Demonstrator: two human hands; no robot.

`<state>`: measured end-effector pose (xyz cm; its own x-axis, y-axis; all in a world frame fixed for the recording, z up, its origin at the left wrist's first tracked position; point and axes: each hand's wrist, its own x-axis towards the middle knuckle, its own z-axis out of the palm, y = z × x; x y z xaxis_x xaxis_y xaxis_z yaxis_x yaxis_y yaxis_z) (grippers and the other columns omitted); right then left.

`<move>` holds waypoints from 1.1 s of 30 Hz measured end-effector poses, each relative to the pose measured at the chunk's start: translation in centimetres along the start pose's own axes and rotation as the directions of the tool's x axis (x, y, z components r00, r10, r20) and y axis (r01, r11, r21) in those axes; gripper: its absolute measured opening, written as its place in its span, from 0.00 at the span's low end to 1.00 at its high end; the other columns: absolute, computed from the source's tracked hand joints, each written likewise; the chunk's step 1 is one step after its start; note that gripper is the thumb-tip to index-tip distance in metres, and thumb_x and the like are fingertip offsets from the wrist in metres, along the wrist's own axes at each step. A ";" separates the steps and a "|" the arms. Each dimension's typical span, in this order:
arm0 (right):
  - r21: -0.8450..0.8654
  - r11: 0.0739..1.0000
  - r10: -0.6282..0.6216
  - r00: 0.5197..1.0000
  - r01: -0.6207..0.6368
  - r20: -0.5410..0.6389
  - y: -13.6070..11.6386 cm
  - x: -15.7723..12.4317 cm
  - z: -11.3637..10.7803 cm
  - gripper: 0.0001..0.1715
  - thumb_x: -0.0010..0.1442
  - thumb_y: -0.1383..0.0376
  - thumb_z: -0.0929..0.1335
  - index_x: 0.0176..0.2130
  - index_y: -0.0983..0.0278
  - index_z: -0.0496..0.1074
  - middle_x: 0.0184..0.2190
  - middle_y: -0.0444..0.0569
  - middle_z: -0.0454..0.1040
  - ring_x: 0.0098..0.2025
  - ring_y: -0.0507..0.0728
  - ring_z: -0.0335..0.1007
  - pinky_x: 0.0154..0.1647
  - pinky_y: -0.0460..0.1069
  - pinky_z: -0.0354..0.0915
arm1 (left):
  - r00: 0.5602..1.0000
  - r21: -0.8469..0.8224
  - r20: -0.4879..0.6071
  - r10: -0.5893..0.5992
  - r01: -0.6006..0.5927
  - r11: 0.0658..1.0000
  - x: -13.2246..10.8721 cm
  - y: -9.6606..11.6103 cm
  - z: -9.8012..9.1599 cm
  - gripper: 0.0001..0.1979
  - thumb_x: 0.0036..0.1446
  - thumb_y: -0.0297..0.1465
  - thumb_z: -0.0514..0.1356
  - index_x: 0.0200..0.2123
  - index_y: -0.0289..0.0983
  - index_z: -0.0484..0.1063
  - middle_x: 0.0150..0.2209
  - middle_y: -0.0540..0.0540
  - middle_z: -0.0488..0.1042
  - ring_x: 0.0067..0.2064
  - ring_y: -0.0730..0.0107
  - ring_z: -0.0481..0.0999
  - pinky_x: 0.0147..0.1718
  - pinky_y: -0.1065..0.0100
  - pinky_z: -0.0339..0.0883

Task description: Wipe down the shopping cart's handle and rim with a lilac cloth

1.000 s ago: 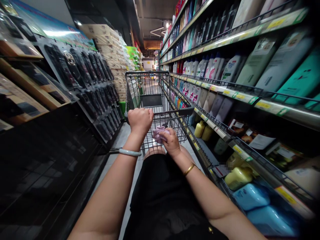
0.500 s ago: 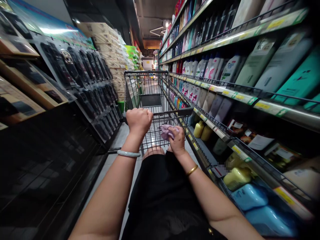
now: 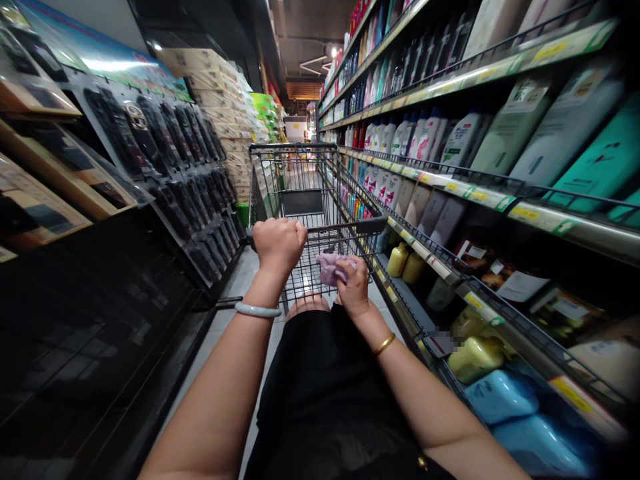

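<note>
My left hand [image 3: 279, 244] is a fist wrapped round the dark handle bar [image 3: 330, 228] of a wire shopping trolley [image 3: 305, 180] straight ahead in the aisle. A pale bangle sits on that wrist. My right hand [image 3: 354, 283] is closed on a small crumpled lilac cloth [image 3: 330, 265], held just below the handle bar against the trolley's rear mesh. A gold bangle is on the right wrist. The trolley basket looks empty apart from a dark panel at its far end.
Shelves of bottles [image 3: 425, 133] run close along the right, with yellow and blue bottles [image 3: 480, 357] low down. Dark hanging packs [image 3: 165, 153] and wooden shelves line the left. Stacked cartons [image 3: 220, 93] stand further down. A narrow tiled floor [image 3: 235, 287] lies between.
My right hand with the lilac cloth rose from beside my lap up to the trolley's rear mesh. The left hand stayed on the handle bar.
</note>
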<state>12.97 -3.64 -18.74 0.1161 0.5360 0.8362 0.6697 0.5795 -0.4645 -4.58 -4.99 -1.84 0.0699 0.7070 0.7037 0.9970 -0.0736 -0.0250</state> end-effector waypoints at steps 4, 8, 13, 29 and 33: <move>0.079 0.996 0.033 0.996 -0.039 0.087 -1.9 0.0 -0.2 0.17 0.58 0.74 0.68 0.46 0.61 0.79 0.51 0.55 0.67 0.55 0.62 0.67 0.60 0.58 0.69 | 1.000 0.000 -0.005 -0.004 0.004 1.000 0.0 0.0 0.1 0.25 0.68 0.34 0.44 0.34 0.37 0.82 0.37 0.38 0.82 0.40 0.52 0.75 0.35 0.55 0.48; 0.114 0.991 -0.075 0.995 0.067 0.061 -6.0 4.2 -0.3 0.19 0.61 0.71 0.68 0.50 0.57 0.79 0.54 0.53 0.67 0.58 0.61 0.66 0.63 0.57 0.67 | 1.000 0.015 -0.007 -0.004 0.004 1.000 0.0 0.0 0.0 0.25 0.68 0.34 0.45 0.34 0.37 0.82 0.38 0.38 0.82 0.39 0.52 0.76 0.34 0.55 0.48; 0.023 0.993 -0.115 0.977 0.113 0.181 -6.8 3.1 1.4 0.19 0.63 0.71 0.69 0.51 0.57 0.80 0.55 0.55 0.70 0.55 0.63 0.64 0.59 0.57 0.68 | 1.000 0.018 -0.009 0.003 -0.003 1.000 -0.1 -0.1 0.1 0.25 0.69 0.34 0.45 0.33 0.36 0.81 0.37 0.38 0.82 0.39 0.52 0.76 0.34 0.56 0.48; 0.046 0.996 -0.088 0.952 0.078 0.292 -4.5 0.1 1.1 0.24 0.58 0.75 0.69 0.50 0.56 0.80 0.54 0.54 0.71 0.55 0.62 0.66 0.58 0.57 0.69 | 1.000 -0.012 -0.009 0.001 -0.001 1.000 -0.1 0.0 0.0 0.26 0.69 0.35 0.44 0.33 0.36 0.81 0.38 0.37 0.82 0.40 0.51 0.76 0.36 0.55 0.49; 0.025 0.997 -0.076 0.931 0.072 0.358 -2.9 -2.5 1.2 0.20 0.58 0.75 0.69 0.46 0.57 0.81 0.52 0.54 0.72 0.52 0.62 0.67 0.56 0.57 0.71 | 1.000 -0.011 -0.004 0.005 -0.005 1.000 -0.1 0.0 -0.1 0.26 0.69 0.35 0.44 0.33 0.36 0.81 0.37 0.37 0.82 0.40 0.51 0.76 0.35 0.55 0.49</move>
<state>9.81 -5.92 -19.82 -0.2056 0.6742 0.7093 0.6576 0.6320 -0.4101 -4.62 -5.11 -1.84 0.0750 0.7040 0.7063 0.9962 -0.0848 -0.0212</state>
